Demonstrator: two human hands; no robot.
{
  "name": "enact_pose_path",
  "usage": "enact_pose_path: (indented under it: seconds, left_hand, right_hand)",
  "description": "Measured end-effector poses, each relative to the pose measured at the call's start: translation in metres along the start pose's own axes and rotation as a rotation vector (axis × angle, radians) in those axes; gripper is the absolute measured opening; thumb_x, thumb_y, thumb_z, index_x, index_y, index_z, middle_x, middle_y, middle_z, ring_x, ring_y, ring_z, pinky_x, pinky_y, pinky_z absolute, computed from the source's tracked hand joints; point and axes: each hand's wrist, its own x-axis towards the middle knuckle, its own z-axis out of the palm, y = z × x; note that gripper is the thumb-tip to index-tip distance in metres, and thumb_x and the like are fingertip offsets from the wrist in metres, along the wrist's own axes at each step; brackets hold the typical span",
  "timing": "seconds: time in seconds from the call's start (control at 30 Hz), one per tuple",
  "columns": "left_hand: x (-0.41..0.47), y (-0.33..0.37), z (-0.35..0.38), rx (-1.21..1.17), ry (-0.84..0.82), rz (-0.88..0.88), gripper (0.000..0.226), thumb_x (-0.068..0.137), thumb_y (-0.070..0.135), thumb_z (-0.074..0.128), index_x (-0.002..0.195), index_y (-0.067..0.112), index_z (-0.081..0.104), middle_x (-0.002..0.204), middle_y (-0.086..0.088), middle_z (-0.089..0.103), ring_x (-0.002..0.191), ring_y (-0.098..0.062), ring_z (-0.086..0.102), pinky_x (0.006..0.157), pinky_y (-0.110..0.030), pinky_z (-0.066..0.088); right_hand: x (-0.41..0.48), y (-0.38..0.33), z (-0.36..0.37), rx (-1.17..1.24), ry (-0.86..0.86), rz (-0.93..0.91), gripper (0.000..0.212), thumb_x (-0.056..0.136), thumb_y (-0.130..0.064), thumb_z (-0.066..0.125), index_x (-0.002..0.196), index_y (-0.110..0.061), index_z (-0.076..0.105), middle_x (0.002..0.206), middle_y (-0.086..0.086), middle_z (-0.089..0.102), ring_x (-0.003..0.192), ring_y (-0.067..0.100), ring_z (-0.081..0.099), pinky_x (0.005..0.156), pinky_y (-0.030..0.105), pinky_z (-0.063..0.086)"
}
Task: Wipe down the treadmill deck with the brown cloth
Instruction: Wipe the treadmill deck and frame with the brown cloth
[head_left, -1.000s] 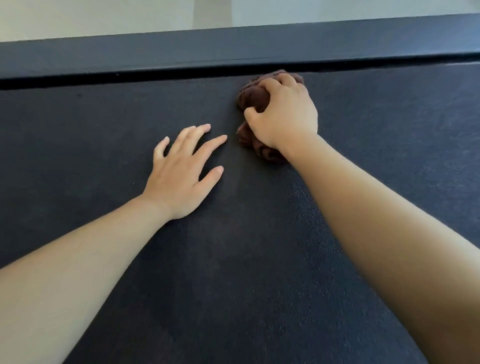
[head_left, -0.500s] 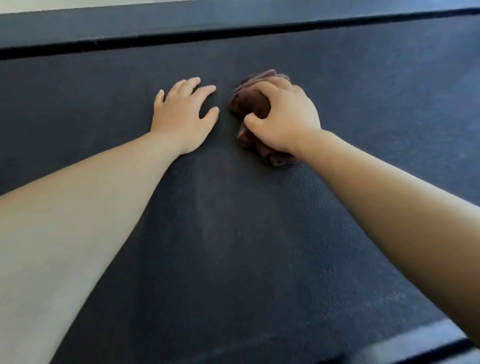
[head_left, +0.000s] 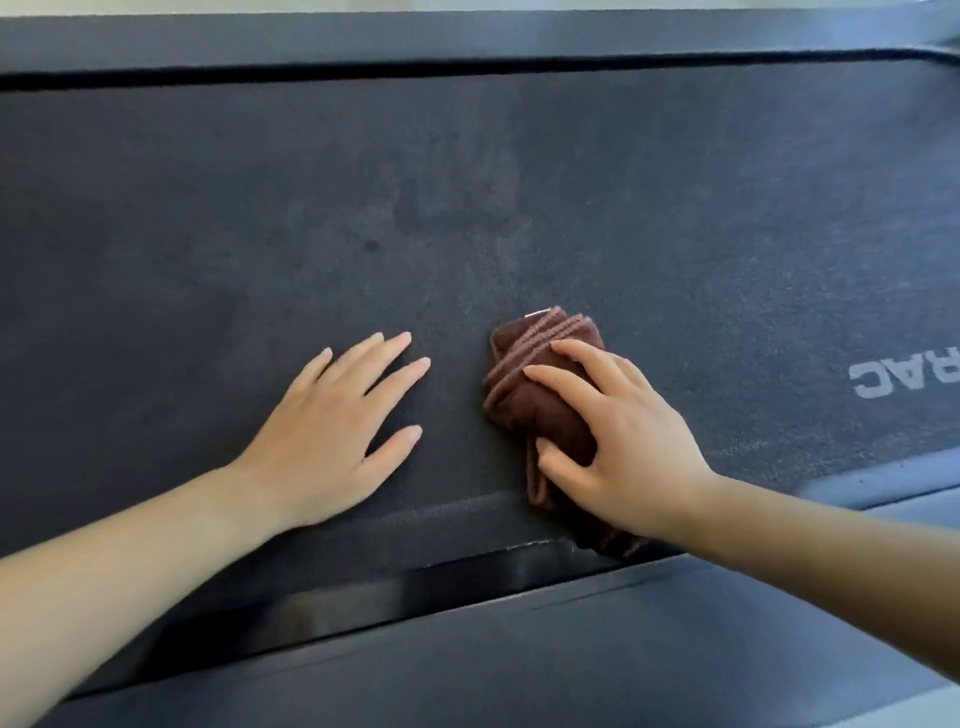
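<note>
The dark grey treadmill deck (head_left: 467, 197) fills most of the head view. A bunched brown cloth (head_left: 540, 374) lies on the belt close to its near edge, right of centre. My right hand (head_left: 618, 441) presses down on the cloth, thumb and fingers curled over it, covering its right half. My left hand (head_left: 332, 436) rests flat on the belt just left of the cloth, fingers spread, holding nothing. A narrow strip of belt separates the two hands.
A black side rail (head_left: 467, 39) runs along the far edge of the belt, and another side rail (head_left: 519, 649) runs along the near edge under my forearms. Grey letters (head_left: 904, 376) are printed on the belt at the right.
My right hand has dragged the cloth from near the far rail back toward the near edge of the belt. My left hand has come back with it. The view has tilted toward the near rail.
</note>
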Motion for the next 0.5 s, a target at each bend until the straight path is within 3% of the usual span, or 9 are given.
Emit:
enact_pose_path:
  seconds: [0.1,0.27,0.5]
  left_hand:
    - [-0.024,-0.001,0.01,-0.027,0.018,0.003,0.062,0.09,0.053,0.019,0.148,0.03,0.023,0.157,0.009,0.01,0.145,-0.01,0.004,0.117,-0.035,0.002]
    - [-0.022,0.001,0.009,-0.07,0.07,-0.012,0.058,0.087,0.049,0.033,0.141,0.029,0.038,0.153,0.008,0.026,0.143,-0.015,0.018,0.114,-0.035,0.007]
    - [-0.02,-0.005,0.011,-0.057,0.086,0.004,0.059,0.087,0.053,0.031,0.142,0.033,0.032,0.154,0.011,0.02,0.142,-0.01,0.013,0.113,-0.033,0.005]
  right_hand:
    - [0.008,-0.003,0.003,0.004,-0.01,-0.016,0.056,0.077,-0.044,0.058,0.131,-0.03,0.052,0.144,-0.003,0.042,0.13,0.02,0.036,0.099,0.035,0.038]
    - [0.065,-0.006,0.01,0.013,0.028,0.004,0.054,0.077,-0.044,0.061,0.129,-0.031,0.053,0.142,-0.004,0.043,0.129,0.025,0.038,0.099,0.04,0.04]
    - [0.094,-0.02,0.013,0.007,0.026,0.067,0.054,0.08,-0.045,0.056,0.132,-0.03,0.049,0.141,-0.004,0.043,0.127,0.025,0.038,0.095,0.042,0.045]
